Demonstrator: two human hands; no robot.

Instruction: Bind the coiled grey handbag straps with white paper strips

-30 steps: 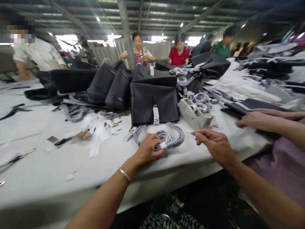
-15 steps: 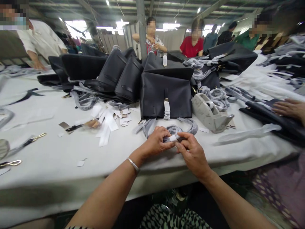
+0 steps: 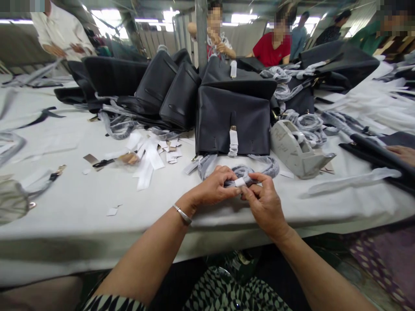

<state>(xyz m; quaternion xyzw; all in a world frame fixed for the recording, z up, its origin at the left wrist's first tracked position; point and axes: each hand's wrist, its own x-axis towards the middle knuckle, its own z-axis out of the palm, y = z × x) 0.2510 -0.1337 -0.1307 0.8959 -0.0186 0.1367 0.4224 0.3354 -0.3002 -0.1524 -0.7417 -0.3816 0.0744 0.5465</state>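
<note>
My left hand and my right hand meet near the table's front edge, both pinched on a coiled, plastic-wrapped bag strap. Between the fingertips sits a small white piece of tape on the strap. A silver bracelet is on my left wrist. Just behind the strap stands a black handbag with a white wrapped tab hanging from its front. A grey tape dispenser sits to the right of my hands.
More black bags are piled behind. White paper scraps and black scissors lie left of centre. A neighbour's hand rests on a dark bag at right. Several people stand across the white table.
My right hand came in from the right and joined my left on the strap, pressing the white tape piece. The camera tilted down and shifted slightly.
</note>
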